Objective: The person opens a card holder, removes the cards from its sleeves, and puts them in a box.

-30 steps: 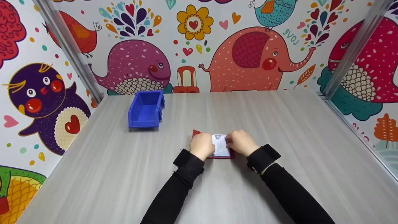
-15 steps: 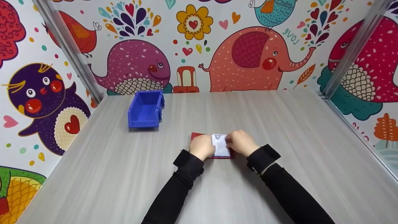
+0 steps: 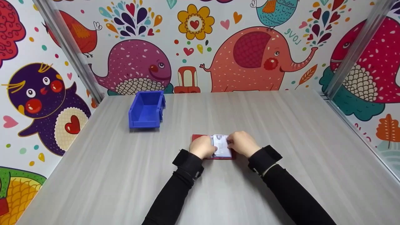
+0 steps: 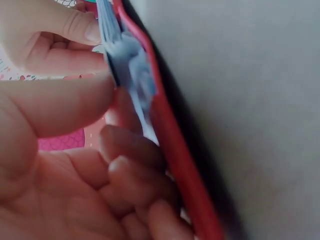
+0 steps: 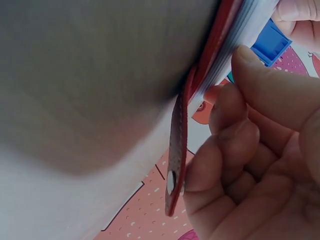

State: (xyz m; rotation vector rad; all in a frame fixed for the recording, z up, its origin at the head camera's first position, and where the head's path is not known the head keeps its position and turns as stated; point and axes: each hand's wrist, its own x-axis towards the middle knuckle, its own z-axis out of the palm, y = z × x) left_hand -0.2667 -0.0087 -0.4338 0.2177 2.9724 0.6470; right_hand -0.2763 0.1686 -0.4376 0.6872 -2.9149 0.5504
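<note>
A red card holder (image 3: 222,147) lies spread on the table, its whitish leaves facing up. Its red cover (image 4: 175,145) runs beneath the leaves (image 5: 230,47), which look like a stack of thin sleeves from the side. My left hand (image 3: 202,146) covers much of its left half, with thumb and forefinger pinching at the leaf edges and the other fingers curled near the cover. At the right edge, my right hand (image 3: 243,143) pinches the leaves between thumb and forefinger. A short red strap (image 5: 178,145) with a metal snap (image 5: 171,183) sticks out beside the right fingers.
A blue plastic bin (image 3: 145,111) stands at the back left of the pale wood-look table (image 3: 125,187). Printed cartoon walls (image 3: 193,47) and metal posts (image 3: 67,47) border the table at the back and sides.
My left hand has shifted slightly left, and the cover's upper left corner has come down flatter. A bluish strip now shows beside the white leaf. My right hand stays in place.
</note>
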